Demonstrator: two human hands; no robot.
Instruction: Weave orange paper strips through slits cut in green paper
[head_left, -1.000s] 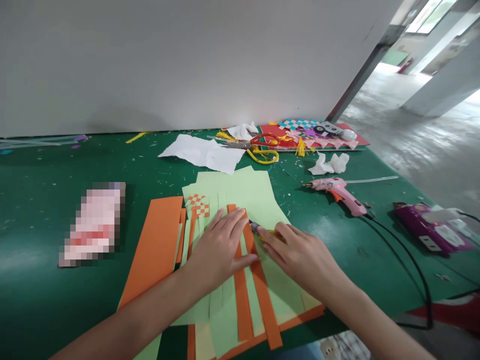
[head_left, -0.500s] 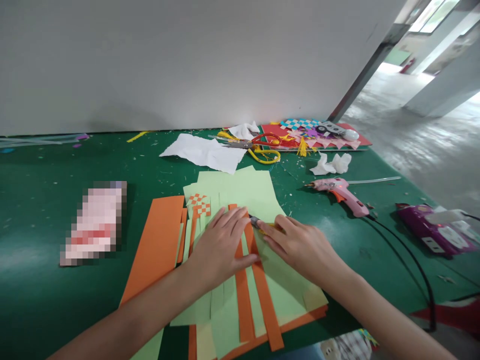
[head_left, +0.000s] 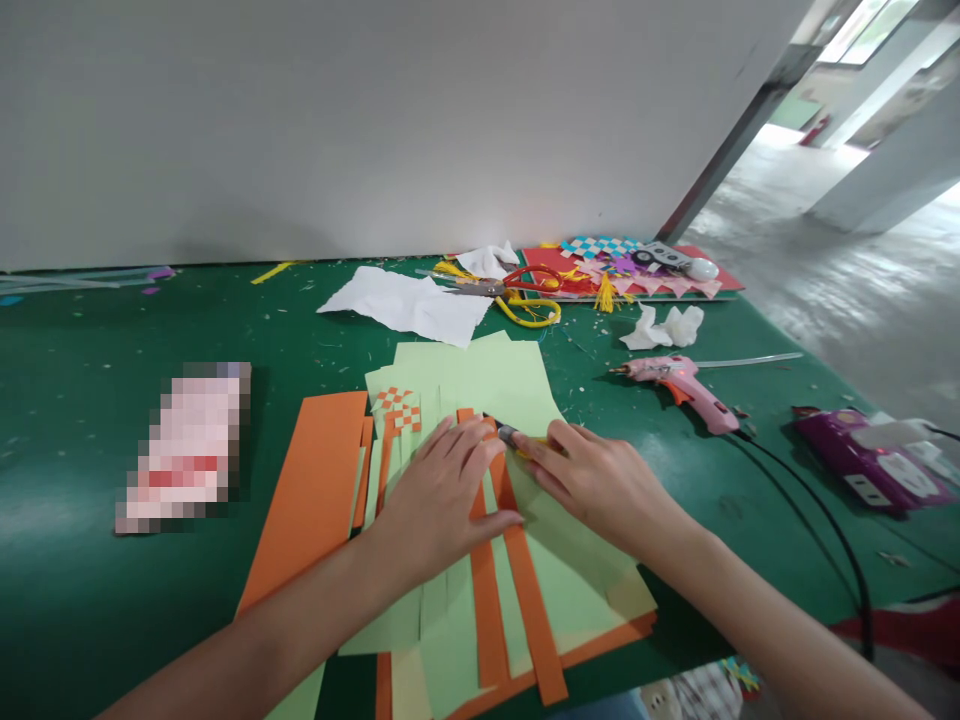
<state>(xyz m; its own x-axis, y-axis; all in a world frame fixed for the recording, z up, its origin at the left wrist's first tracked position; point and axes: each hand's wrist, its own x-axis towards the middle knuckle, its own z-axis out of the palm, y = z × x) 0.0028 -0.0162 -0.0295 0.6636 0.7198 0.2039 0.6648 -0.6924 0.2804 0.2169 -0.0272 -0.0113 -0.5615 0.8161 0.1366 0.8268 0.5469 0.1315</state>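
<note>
My left hand [head_left: 439,495] lies flat with fingers stretched out, pressing on orange paper strips [head_left: 525,590] and the light green paper [head_left: 495,385] beneath them. My right hand [head_left: 596,480] is closed around a small craft knife [head_left: 508,436] with a yellow body, its tip on the paper just right of my left fingertips. A small orange and green woven patch [head_left: 397,408] sits left of my left hand. A wide orange sheet [head_left: 319,490] lies further left.
On the green table [head_left: 90,430] lie a pink glue gun [head_left: 679,385] with black cord, red and yellow scissors [head_left: 517,292], white paper [head_left: 409,305], crumpled tissue [head_left: 664,328], a purple power strip [head_left: 862,455], a blurred pink packet [head_left: 187,450] and woven paper crafts [head_left: 622,265].
My right hand with the knife has slid slightly left and away from me, closer to my left fingertips. My left hand has stayed pressed on the strips.
</note>
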